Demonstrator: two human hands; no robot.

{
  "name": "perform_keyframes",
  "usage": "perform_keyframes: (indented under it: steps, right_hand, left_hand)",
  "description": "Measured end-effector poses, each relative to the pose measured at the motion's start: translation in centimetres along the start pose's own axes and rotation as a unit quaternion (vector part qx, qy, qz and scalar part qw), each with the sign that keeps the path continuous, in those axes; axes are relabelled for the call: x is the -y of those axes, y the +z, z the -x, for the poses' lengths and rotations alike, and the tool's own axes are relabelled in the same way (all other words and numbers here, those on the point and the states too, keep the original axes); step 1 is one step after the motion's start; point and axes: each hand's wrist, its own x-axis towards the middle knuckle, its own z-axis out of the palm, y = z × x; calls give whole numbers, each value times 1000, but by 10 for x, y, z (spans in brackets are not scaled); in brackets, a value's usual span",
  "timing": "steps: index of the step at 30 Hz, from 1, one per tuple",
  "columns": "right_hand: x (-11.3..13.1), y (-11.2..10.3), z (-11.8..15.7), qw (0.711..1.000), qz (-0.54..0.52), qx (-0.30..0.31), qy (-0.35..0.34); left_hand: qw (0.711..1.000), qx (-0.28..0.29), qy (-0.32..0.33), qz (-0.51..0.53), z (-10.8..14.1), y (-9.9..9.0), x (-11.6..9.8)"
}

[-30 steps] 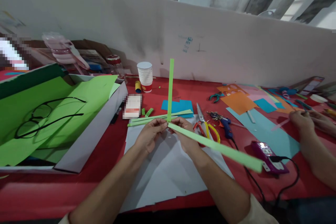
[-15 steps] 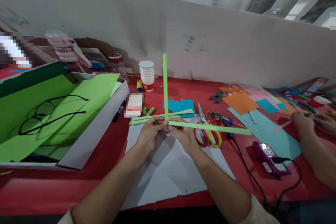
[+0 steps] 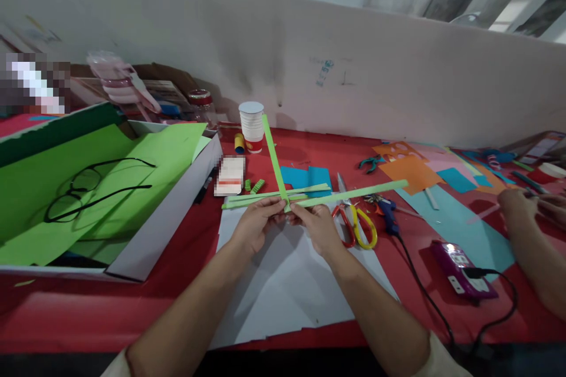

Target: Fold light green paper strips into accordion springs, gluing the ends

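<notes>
Two light green paper strips meet at one end between my hands, over white paper (image 3: 283, 283). One strip (image 3: 274, 156) rises up and tilts left; the other strip (image 3: 362, 192) reaches out to the right. My left hand (image 3: 259, 218) pinches the joined end from the left. From the right, my right hand (image 3: 315, 224) pinches the strips close to the same corner. Just behind my hands lie more green strips (image 3: 247, 197) and blue paper (image 3: 305, 178). Scissors (image 3: 365, 227) with red and yellow handles lie right of my right hand.
A box (image 3: 170, 206) with green sheets and glasses (image 3: 75, 200) stands left. Behind are a paper cup (image 3: 252, 126) and a phone-sized white item (image 3: 230, 175). A glue gun (image 3: 388, 215), a purple device (image 3: 462, 271) and another person's hands (image 3: 515, 206) are right.
The upright strip has tilted to the left and its top is lower. The other strip's far end has swung upward. Both hands still pinch near the corner.
</notes>
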Motion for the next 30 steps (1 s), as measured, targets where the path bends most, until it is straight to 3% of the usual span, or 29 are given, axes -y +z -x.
perform_keyframes:
  steps: [7, 14, 21, 30]
  right_hand:
    - [1, -1, -1, 999, -19, -25, 18]
    - [1, -4, -5, 994, -46, -30, 90]
    - [0, -8, -4, 999, -1, -8, 46]
    - [3, -6, -4, 999, -19, -8, 41]
  left_hand:
    - [1000, -18, 12, -2, 2, 2, 0]
    - [1000, -16, 8, -13, 4, 5, -2]
    - [998, 43, 1, -54, 6, 3, -2]
    - [998, 15, 40, -49, 5, 4, -1]
